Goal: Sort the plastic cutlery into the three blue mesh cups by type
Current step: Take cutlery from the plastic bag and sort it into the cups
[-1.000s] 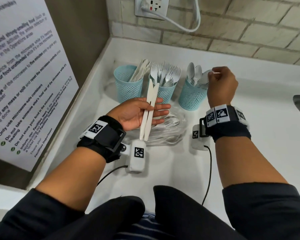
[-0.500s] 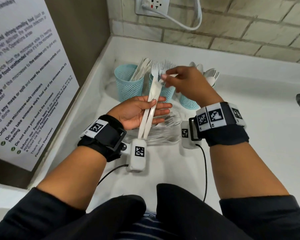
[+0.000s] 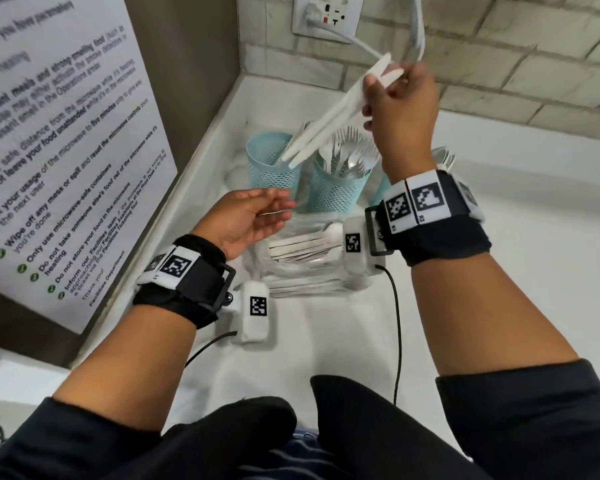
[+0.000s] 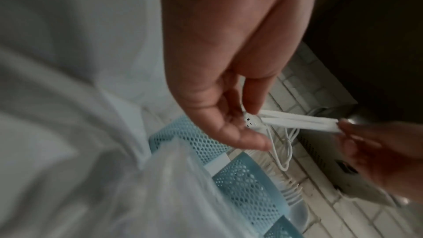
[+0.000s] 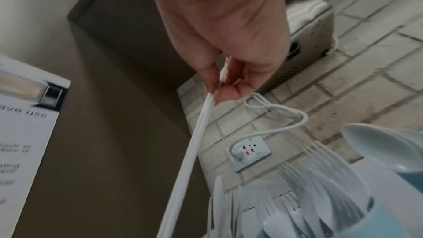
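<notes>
The right hand [image 3: 400,109] is raised above the cups, fingers and thumb pinching the upper ends of two white knives [image 3: 329,128]; the right wrist view confirms the pinch at the very top of the pair. The knives slant down and to the left from that hand, their lower tips at or just inside the mouth of the left cup [image 3: 272,166], which already holds other knives. Whether the tips touch those knives cannot be told. The left hand [image 3: 248,218] hangs lower, just in front of the left cup, palm up, fingers relaxed and holding nothing. Step in hand, by judgement: delivery of the knife pair to the knife cup, late in that step. The next move calls for lowering the pair along its slant until both tips are well inside the rim, then releasing; the steep angle could let one knife catch the rim or slide out. The middle cup [image 3: 336,192], touching the left one, holds forks [image 3: 347,150]. The right cup [image 3: 384,188] is mostly hidden behind the right wrist; spoons [image 5: 375,144] show there in the right wrist view. A clear bag [image 3: 305,258] of unsorted cutlery lies on the counter [image 3: 326,341] just in front of the cups, so sorting is not finished.
</notes>
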